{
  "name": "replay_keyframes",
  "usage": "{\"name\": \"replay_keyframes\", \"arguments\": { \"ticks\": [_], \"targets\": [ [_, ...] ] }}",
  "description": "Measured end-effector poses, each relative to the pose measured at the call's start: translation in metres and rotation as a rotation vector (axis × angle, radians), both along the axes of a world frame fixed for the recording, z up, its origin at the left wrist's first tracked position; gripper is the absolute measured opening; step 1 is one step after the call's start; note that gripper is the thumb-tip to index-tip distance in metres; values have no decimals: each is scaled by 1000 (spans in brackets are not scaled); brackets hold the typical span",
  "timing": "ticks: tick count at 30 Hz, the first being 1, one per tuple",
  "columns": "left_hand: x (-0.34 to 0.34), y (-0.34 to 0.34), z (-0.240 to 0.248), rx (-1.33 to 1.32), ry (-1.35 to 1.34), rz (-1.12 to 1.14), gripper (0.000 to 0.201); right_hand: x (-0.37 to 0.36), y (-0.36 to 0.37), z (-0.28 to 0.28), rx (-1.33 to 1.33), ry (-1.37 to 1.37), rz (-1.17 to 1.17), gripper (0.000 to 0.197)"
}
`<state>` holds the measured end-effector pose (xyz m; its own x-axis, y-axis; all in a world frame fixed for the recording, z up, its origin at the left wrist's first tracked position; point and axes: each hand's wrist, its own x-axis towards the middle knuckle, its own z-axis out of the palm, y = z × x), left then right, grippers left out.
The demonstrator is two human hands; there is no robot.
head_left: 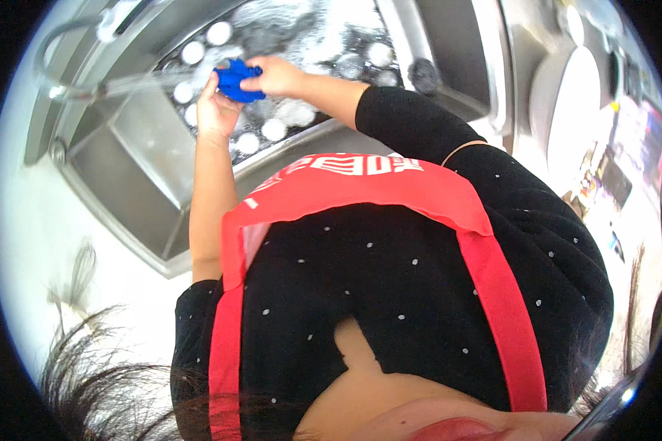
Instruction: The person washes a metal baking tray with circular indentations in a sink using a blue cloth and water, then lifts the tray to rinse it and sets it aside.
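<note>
A bunched blue cloth (239, 81) is held between my two hands over the sink. My left hand (218, 114) grips it from the left and below, thumb raised along its edge. From the right, my right hand (276, 76) closes its fingers and thumb on the cloth's other side. A clear stream of water (147, 82) runs from the tap (57, 91) at the left toward the cloth. Beneath my hands, the sink basin (294, 140) holds foamy water (331, 33) and several round white shapes, whose kind I cannot make out.
Left of the basin lies a sloped steel section (143, 158) of the sink. On the right ledge sits a dark round scrubber-like thing (422, 76). A white oval surface (575, 99) stands farther right, with blurred colourful items (603, 165) beyond it.
</note>
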<state>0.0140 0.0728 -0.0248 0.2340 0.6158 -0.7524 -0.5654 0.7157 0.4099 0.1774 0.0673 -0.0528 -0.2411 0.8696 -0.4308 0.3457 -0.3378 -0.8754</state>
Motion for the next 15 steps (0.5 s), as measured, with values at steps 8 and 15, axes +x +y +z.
{"name": "replay_keyframes", "arguments": {
  "ticks": [8, 15],
  "targets": [
    [-68, 16, -61, 179, 212, 346, 48, -83, 59, -48, -78, 224, -128, 56],
    [-59, -5, -55, 302, 200, 171, 58, -66, 53, -27, -194, 191, 77, 51]
  ]
}}
